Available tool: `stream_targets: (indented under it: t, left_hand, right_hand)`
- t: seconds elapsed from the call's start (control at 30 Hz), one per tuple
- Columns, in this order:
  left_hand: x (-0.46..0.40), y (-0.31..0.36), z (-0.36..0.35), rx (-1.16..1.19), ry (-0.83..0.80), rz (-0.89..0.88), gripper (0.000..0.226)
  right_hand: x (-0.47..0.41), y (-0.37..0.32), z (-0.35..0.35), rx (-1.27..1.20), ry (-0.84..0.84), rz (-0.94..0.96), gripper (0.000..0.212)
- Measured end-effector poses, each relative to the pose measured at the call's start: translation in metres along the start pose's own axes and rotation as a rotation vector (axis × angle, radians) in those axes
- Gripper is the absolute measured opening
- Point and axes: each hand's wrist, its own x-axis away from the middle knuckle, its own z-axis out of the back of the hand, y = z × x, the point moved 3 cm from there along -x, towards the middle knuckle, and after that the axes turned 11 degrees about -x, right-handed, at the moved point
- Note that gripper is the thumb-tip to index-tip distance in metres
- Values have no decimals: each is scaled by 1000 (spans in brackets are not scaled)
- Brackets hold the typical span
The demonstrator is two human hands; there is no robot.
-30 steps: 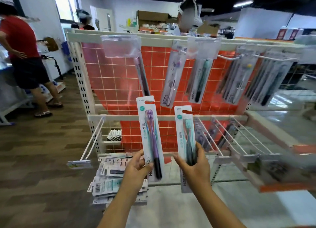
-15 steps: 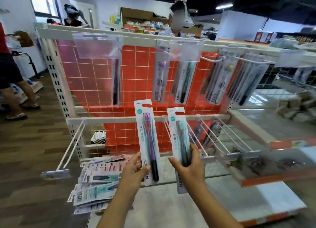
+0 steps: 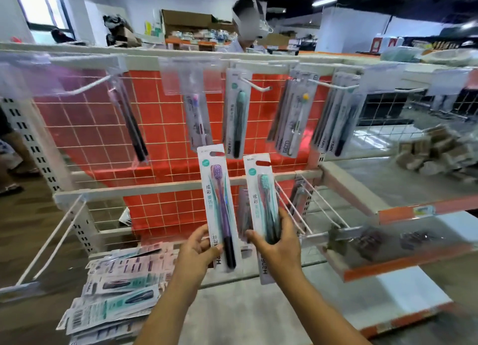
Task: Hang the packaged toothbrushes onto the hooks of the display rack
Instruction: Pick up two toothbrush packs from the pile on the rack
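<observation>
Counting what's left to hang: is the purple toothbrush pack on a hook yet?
Not yet. The purple toothbrush pack stands upright in the left hand, its hang hole free, below the upper hooks.

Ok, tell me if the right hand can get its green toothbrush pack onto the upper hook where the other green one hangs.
Probably yes. The right hand holds the green pack upright just below that hook, whose tip juts forward with nothing in front of it. The hanging green pack sits farther back.
</observation>
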Motion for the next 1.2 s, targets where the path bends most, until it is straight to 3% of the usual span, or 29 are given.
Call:
stream_targets:
  t: [0.27,0.47,0.63,1.0,1.2]
  left_hand:
    - [-23,14,-66,16,15,-26,45]
    - [-27,17,-98,-5,64,-13,38]
    - [-28,19,-112,6,118,-13,37]
    - [-23,9,-130,36,226,43,43]
    - [-13,7,-125,71,311,52,43]
  right_hand:
    - [-38,13,60,6,15,20,63]
    - [-53,28,88,-12,4,-7,79]
    - [-61,36,103,-52,-28,-11,75]
    - [-75,48,121,-41,-88,-26,74]
    - [-92,31,96,-23,-235,52,70]
